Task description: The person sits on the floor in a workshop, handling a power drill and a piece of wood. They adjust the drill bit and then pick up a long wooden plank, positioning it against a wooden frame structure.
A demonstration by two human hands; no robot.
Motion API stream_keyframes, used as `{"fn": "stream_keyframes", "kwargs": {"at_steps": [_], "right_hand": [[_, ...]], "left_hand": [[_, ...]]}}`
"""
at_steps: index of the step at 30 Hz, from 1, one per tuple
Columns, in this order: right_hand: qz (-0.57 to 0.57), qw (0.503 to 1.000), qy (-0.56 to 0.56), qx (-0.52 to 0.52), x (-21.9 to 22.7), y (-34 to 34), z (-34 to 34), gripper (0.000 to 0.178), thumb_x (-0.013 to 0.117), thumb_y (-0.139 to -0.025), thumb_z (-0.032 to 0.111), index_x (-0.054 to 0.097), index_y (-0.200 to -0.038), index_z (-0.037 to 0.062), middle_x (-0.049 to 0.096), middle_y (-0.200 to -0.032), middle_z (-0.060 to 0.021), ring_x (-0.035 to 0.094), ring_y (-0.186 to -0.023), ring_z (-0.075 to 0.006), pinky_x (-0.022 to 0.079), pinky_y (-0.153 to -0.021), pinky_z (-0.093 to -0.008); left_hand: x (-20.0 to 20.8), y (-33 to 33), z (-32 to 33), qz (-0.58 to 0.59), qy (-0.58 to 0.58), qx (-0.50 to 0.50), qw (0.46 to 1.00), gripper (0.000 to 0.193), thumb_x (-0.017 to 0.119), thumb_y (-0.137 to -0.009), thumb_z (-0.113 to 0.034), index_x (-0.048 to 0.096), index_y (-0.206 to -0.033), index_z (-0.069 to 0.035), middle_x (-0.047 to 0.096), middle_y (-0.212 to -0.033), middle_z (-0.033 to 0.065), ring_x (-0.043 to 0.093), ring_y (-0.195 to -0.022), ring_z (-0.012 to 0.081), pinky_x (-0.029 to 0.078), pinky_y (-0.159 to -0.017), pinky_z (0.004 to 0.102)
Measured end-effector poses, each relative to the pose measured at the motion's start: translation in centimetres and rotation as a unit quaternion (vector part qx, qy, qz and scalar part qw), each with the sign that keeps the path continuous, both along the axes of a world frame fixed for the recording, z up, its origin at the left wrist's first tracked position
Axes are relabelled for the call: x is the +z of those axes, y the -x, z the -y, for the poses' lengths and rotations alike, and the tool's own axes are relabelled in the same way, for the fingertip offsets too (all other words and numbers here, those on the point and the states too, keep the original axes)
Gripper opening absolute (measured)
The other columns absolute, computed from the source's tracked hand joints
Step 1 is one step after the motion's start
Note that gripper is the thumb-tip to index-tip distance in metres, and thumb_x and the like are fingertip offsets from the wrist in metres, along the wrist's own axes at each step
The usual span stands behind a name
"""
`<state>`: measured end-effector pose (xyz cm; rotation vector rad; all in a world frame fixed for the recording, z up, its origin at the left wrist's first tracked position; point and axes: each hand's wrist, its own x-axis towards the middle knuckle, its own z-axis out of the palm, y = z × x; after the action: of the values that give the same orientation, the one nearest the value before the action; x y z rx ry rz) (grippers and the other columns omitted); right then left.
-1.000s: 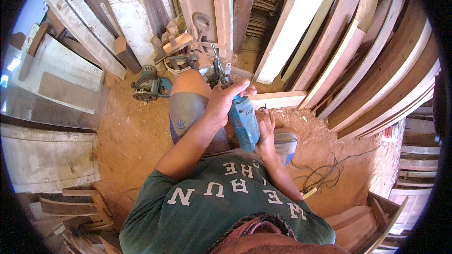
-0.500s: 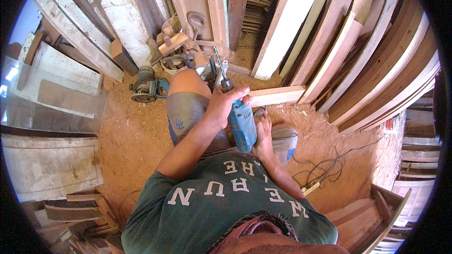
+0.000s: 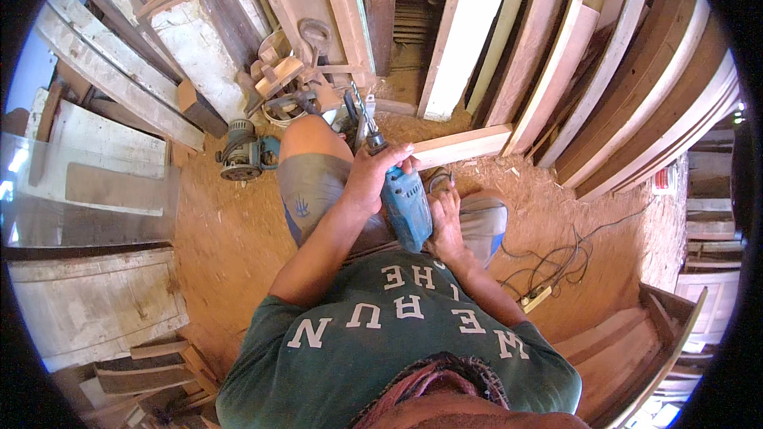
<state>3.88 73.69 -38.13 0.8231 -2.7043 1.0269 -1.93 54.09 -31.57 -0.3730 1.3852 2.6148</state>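
Note:
A blue power drill (image 3: 408, 210) lies over my lap, and its long metal twist bit (image 3: 363, 107) points away from me. Around the front of its body, just behind the dark chuck (image 3: 375, 141), my left hand (image 3: 372, 179) is closed. My right hand (image 3: 447, 222) is closed at the drill's right side near its rear; the body hides part of this grip. A small dark curved piece (image 3: 440, 179) shows at the right fingertips, its kind unclear. Beyond the drill, a pale wooden board (image 3: 465, 147) rests low between my knees and the leaning planks.
A grey and blue power tool (image 3: 241, 151) sits on the sawdust-covered floor at left. A bucket (image 3: 278, 117) of hand tools and wood pieces stands ahead. Planks (image 3: 540, 48) lean at the far right. A tangled black cord (image 3: 556, 258) lies on the right.
The view has shifted slightly. Both hands keep their hold on the drill, whose bit now leans a little more to the left.

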Motion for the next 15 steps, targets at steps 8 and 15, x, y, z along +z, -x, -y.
{"fn": "stream_keyframes", "kwargs": {"at_steps": [8, 15], "right_hand": [[-0.027, 0.996, -0.059, -0.058, 0.8, -1.8, 0.0, 0.048, 0.076, -0.067, 0.02, 0.058, -0.11, 0.0045, 0.056, -0.103, -0.0137, 0.055, -0.102, -0.0342, 0.026, -0.11, -0.0595], [-0.046, 0.977, -0.182, -0.096, 3.2, -1.7, -1.2, 0.04, 0.061, -0.077, 0.012, 0.058, -0.117, 0.0112, 0.055, -0.099, -0.01, 0.056, -0.104, -0.0295, 0.024, -0.112, -0.0603]], "left_hand": [[-1.1, -0.3, -0.2, 0.056, 0.005, -0.002, 0.998, 0.022, 0.073, -0.086, -0.021, 0.06, -0.075, -0.008, 0.063, -0.069, 0.0061, 0.067, -0.076, 0.0202, 0.053, -0.071, 0.034], [-2.9, 1.1, -0.6, 0.123, -0.05, 0.036, 0.99, 0.017, 0.075, -0.084, -0.014, 0.061, -0.077, -0.008, 0.061, -0.068, 0.0036, 0.064, -0.07, 0.0184, 0.054, -0.069, 0.0325]]}}
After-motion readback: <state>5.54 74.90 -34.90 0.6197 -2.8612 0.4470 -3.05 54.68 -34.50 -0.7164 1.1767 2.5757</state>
